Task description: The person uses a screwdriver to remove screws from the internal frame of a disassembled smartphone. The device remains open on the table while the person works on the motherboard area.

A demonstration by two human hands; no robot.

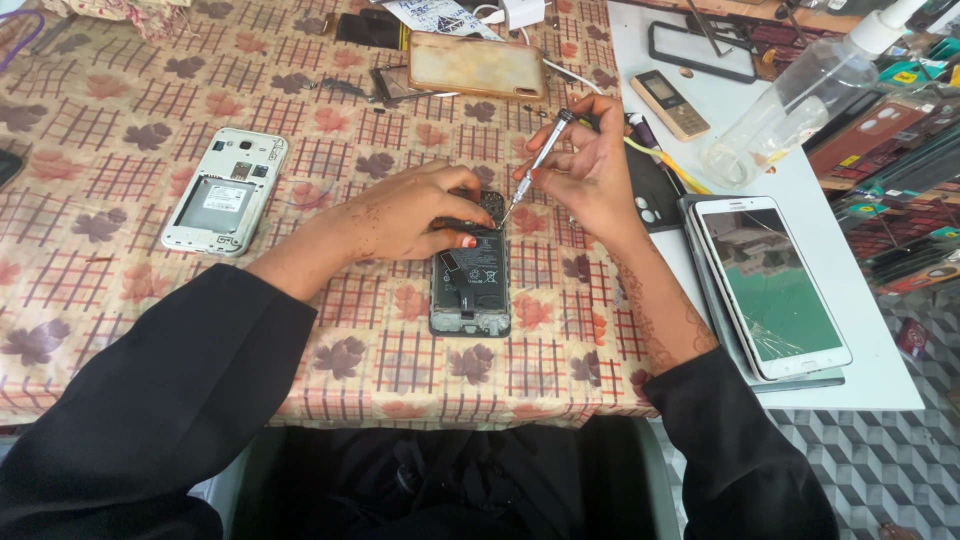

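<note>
- Left hand [405,215] presses the opened phone [470,280] mid-tabletop [120,150], fingers closed on its far edge.
- Right hand [585,165] grips a screwdriver [535,165], tip on the phone.
- White phone [225,190] lies well left; tablet [770,285] right, by the near edge.

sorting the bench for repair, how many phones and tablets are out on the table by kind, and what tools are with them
Opened phones, backs off: 2 (dark phone under the left hand; white phone)
Phone in tan case: 1
Keypad phone: 1
Cracked white tablet: 1
Screwdriver in the right hand: 1
Clear spray bottle: 1
Total: 7
</note>
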